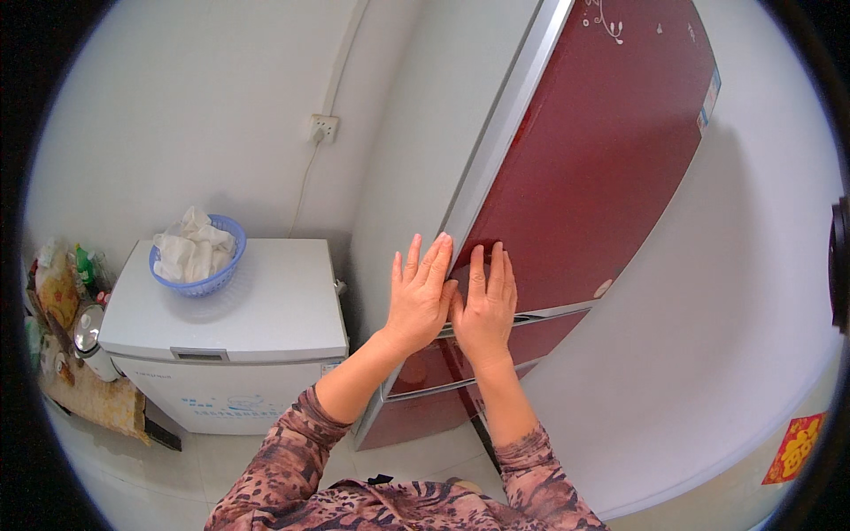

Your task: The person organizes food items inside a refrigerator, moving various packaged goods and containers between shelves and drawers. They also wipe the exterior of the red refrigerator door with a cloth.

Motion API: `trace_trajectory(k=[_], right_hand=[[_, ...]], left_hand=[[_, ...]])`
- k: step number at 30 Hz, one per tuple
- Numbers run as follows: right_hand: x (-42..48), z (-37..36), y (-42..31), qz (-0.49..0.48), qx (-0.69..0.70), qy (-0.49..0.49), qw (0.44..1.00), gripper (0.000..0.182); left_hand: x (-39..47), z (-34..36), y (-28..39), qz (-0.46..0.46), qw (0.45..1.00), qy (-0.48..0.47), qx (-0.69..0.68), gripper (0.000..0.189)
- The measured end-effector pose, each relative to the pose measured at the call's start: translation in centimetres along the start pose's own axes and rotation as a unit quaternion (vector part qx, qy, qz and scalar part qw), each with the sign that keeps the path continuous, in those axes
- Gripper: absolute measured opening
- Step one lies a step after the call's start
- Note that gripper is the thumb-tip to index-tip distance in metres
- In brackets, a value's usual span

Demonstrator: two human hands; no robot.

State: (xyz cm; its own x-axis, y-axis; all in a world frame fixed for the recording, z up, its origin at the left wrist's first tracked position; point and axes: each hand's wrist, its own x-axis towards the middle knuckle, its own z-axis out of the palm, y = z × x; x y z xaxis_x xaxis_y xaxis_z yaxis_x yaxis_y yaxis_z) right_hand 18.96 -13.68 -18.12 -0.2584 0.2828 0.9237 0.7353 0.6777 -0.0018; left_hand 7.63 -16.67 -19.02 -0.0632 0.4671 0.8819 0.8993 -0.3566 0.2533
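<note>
In front of me stands a tall refrigerator with a glossy dark red upper door (591,152), a silver edge trim (508,123) and a pale grey side panel (438,119). My left hand (420,292) lies flat over the door's silver edge, its fingers extended and a little spread. Just right of it, my right hand (487,302) is held against or just before the lower part of the red door. The thumbs almost meet. Neither hand holds anything; whether the palms press on the surface is hidden. Below are red drawer fronts (425,368).
A white chest freezer (285,305) stands to the left, bearing a blue plastic basket (202,287) of white cloth or bags. Farther left, a low table (99,405) holds a rice cooker (99,352) and bottles. A plug sits in a wall socket (324,129). White wall (690,345) borders the right.
</note>
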Motion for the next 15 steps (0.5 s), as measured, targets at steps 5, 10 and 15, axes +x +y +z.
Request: trace_trajectory(k=[5, 10, 15], right_hand=[[1.1, -0.3, -0.7, -0.016, 0.021, 0.011, 1.000, 0.061], [1.2, -1.1, -0.6, -0.020, 0.041, -0.004, 0.999, 0.057], [0.3, -2.1, 1.3, 0.023, 0.139, -0.029, 0.990, 0.047]], left_hand=[[0.5, -0.9, -0.9, 0.002, 1.000, -0.007, -0.027, 0.058], [0.2, -0.3, -1.3, -0.034, 0.986, -0.032, -0.159, 0.056], [-0.1, 0.2, -1.3, -0.059, 0.965, -0.007, -0.257, 0.056]])
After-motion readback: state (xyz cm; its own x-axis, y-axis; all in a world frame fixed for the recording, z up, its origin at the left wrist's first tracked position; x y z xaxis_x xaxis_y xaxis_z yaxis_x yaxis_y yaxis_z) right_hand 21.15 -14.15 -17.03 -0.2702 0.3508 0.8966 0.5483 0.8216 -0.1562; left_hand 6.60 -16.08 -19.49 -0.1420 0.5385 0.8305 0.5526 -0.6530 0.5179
